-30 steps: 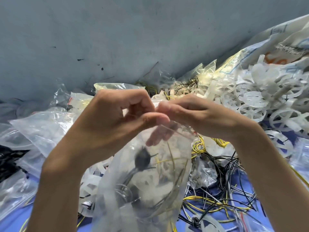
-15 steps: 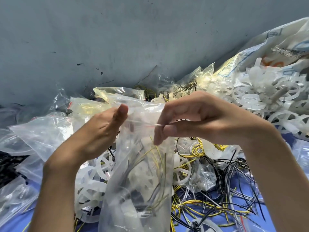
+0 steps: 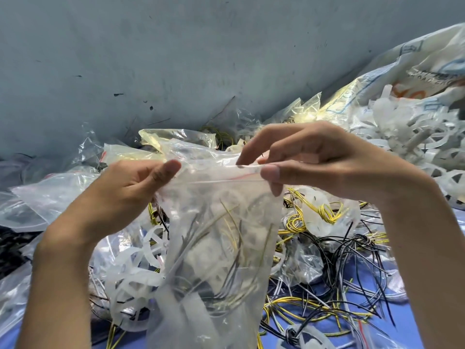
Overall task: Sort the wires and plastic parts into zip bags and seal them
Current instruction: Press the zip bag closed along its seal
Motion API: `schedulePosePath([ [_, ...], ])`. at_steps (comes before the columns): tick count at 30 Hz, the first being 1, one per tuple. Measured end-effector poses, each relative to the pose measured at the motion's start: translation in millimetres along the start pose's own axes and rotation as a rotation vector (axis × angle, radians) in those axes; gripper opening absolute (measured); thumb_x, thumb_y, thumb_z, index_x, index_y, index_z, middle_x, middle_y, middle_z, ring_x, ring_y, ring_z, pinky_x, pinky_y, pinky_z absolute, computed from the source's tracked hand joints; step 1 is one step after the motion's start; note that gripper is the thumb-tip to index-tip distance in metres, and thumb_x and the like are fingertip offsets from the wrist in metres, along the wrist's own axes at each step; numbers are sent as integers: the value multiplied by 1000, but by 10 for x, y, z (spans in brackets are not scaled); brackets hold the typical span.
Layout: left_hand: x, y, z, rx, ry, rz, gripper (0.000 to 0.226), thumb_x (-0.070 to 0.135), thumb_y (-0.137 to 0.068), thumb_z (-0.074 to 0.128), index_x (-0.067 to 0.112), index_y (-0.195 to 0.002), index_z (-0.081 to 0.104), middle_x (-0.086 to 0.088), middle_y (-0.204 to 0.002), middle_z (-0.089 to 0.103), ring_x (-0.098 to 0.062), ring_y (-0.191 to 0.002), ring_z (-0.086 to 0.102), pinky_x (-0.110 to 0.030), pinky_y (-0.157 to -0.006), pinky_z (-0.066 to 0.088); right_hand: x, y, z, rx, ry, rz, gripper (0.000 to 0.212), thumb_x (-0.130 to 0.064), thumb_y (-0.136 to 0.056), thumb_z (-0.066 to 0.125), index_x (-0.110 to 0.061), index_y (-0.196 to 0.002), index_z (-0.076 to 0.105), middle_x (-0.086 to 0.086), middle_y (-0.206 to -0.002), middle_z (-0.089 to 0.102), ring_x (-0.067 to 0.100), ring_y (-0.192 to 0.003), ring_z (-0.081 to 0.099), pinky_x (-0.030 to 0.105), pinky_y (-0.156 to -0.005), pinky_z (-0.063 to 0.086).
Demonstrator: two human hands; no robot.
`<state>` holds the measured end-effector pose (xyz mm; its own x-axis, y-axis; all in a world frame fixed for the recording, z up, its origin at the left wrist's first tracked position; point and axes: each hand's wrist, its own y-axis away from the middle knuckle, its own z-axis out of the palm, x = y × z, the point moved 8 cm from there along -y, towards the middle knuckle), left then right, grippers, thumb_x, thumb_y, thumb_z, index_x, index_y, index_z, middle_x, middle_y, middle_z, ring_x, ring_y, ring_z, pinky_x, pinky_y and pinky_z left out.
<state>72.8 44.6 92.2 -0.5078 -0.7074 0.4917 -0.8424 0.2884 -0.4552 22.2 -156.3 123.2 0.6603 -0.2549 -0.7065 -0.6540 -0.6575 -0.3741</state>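
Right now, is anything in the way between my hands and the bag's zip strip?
Nothing visible. The left hand and right hand pinch the bag at each end of its zip strip, which runs bare between them.

Small packing workshop. Scuffed grey wall across the top, blue work surface lower right. Heaps of loose wires, white plastic parts and zip bags.
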Motion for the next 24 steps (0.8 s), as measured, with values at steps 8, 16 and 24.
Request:
schedulePosePath([
  [8,152,87,-370,415,-29,54,59,71,-82,42,14,-66,40,6,-51,34,-4,-44,27,-14,-41,23,94,-15,-44,40,100,61,25,-37,-80,60,-16,-68,65,-5,-107,64,5,-103,61,16,-83,45],
  [16,37,48,-262,321,47,11,46,61,-78,56,16,-69,51,13,-43,42,-2,-39,33,-8,-39,24,169,-64,58,-48,201,102,10,-41,-82,57,-38,-74,63,4,-96,69,18,-91,65,41,-80,53],
  [24,-289,14,83,-132,39,-184,75,97,-47,40,34,-82,62,17,-78,67,-1,-66,62,-29,-64,47,271,-34,18,-74,273,173,28,-50,-80,58,-28,-88,72,-5,-97,71,10,-95,65,37,-81,53],
])
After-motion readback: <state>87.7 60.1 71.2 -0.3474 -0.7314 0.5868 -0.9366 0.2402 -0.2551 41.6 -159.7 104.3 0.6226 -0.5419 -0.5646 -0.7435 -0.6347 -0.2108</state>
